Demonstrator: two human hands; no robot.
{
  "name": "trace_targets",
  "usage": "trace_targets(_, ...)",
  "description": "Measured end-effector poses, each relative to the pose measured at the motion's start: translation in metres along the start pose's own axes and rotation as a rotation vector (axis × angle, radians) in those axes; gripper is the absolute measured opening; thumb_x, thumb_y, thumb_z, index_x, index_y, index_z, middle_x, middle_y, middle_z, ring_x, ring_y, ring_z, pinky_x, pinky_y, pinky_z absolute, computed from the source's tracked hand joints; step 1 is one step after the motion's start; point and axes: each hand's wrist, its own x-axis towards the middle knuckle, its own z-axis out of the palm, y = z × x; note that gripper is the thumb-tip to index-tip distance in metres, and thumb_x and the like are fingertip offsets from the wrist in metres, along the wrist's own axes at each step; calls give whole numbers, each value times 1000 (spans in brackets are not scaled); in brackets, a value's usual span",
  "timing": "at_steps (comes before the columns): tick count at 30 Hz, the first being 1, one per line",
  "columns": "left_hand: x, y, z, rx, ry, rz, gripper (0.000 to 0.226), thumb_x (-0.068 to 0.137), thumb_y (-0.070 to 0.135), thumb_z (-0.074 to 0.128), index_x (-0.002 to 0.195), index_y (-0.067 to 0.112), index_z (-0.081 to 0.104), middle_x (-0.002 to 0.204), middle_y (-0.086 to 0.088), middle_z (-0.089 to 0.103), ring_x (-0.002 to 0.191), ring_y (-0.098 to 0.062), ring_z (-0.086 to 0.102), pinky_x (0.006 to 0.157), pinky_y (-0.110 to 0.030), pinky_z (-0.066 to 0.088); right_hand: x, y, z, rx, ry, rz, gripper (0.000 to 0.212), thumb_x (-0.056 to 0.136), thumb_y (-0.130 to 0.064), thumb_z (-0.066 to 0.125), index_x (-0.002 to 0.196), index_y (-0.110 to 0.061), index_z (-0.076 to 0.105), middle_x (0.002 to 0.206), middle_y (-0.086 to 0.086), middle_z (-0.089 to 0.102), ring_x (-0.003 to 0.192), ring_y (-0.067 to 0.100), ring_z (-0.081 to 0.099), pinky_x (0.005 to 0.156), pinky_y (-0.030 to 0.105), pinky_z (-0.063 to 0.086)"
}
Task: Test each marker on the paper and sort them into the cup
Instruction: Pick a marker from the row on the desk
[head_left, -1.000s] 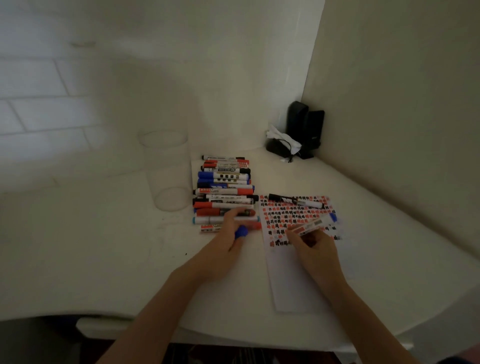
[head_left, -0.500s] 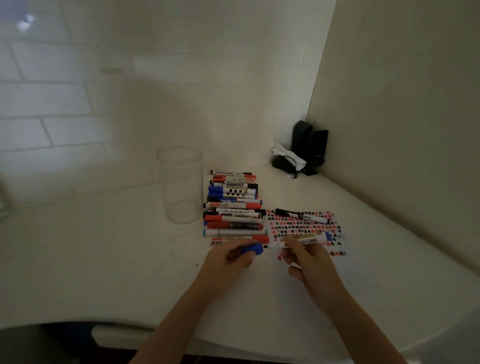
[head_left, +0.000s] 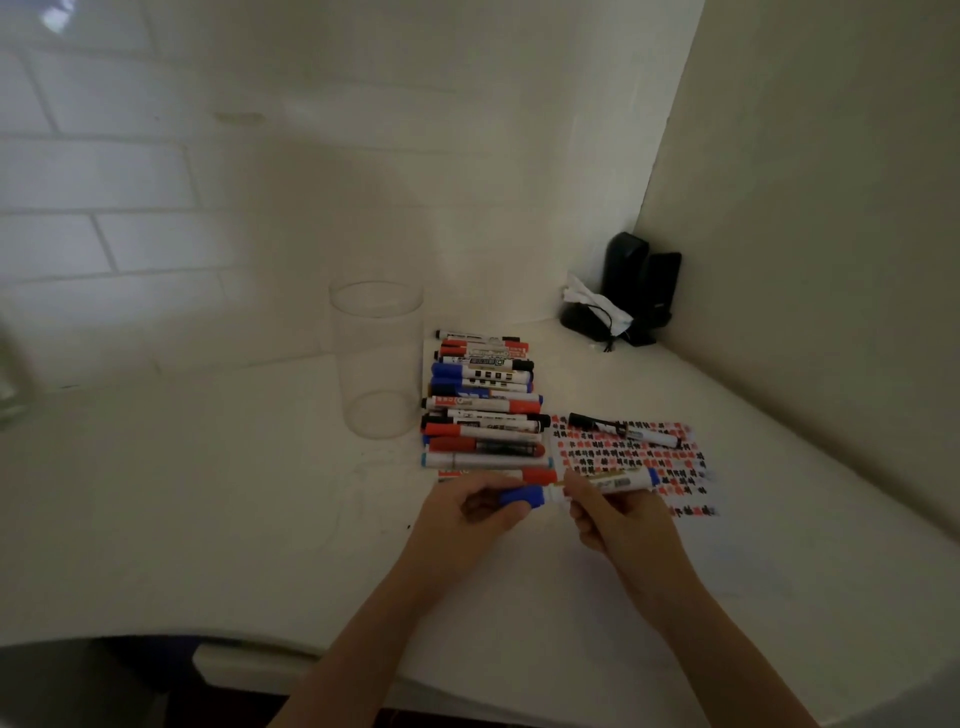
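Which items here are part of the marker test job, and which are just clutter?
Job:
- blue-capped white marker, barrel in right hand
- its blue cap, in left hand
- pile of red, blue and black markers
- clear plastic cup
- white paper covered in test marks
- black marker lying on that paper

Clutter:
- black speakers in the corner
- crumpled white tissue

A single head-worn camera looks forward and down from the near edge of the white table (head_left: 218, 519), close above both forearms. It faces the far wall corner, with the tiled wall (head_left: 104, 208) on the left and a plain wall (head_left: 831, 208) on the right.
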Motion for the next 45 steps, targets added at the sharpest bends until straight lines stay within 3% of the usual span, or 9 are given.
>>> trace_targets(7,-3,4,-2,-41,-8,-5,26,83,8,70,107,17,67,89,3,71,73,-8,68,68,-17,53,3,2,11,91,-41,37,27,82,-28,69,91,-2,68,65,3,66,56,8,59,55,18,50)
trace_targets(20,-12,18,-5,15,25,5,29,82,-2,69,102,19,68,84,7,70,69,-4,68,67,-14,51,-14,-17,10,162,-133,128,21,82,-24,71,89,-5,68,68,6,65,60,12,58,60,23,51)
trace_targets(23,-14,22,-16,43,37,4,29,84,1,68,97,27,68,72,10,70,67,-2,66,67,-13,49,-16,-29,-5,80,-189,112,32,77,-38,71,96,-12,71,84,5,72,68,12,63,66,23,53)
trace_targets(26,-14,24,-28,176,2,28,21,86,11,68,101,25,67,79,10,69,69,-1,64,68,-11,49,-6,-31,-27,-381,-103,-233,49,71,-50,72,116,-38,58,101,-16,65,82,1,65,68,17,53)
trace_targets(28,-14,25,-28,253,-25,41,20,87,16,67,104,26,65,86,12,68,72,0,64,68,-11,49,-1,-27,-31,-694,-182,-501,41,78,-45,70,116,-46,55,101,-28,58,88,-7,60,73,13,48)
trace_targets(31,-8,26,-25,319,-59,46,21,88,22,66,108,28,64,97,13,66,84,7,62,73,-9,49,7,-16,-29,-843,-252,-678,24,87,-33,65,110,-34,67,97,-16,65,86,-1,60,79,19,51)
trace_targets(35,4,20,-34,506,17,110,24,85,27,69,108,29,61,103,21,57,90,7,55,79,-5,41,31,-6,-51,-908,-138,-653,23,91,-25,61,113,-22,68,97,-10,60,83,1,54,73,6,40)
trace_targets(39,20,1,-50,850,62,184,23,85,23,69,108,21,65,113,6,58,99,-11,50,88,-23,41,71,5,-87,-978,71,-551,22,90,-23,63,110,-20,69,100,-3,64,81,4,53,68,6,34)
trace_targets(45,28,-13,-45,931,29,150,20,83,28,71,102,20,69,107,1,64,94,-19,57,84,-32,46,121,12,-94,-1147,103,-446,17,90,-29,61,106,-29,68,104,-5,64,95,14,56,83,38,48)
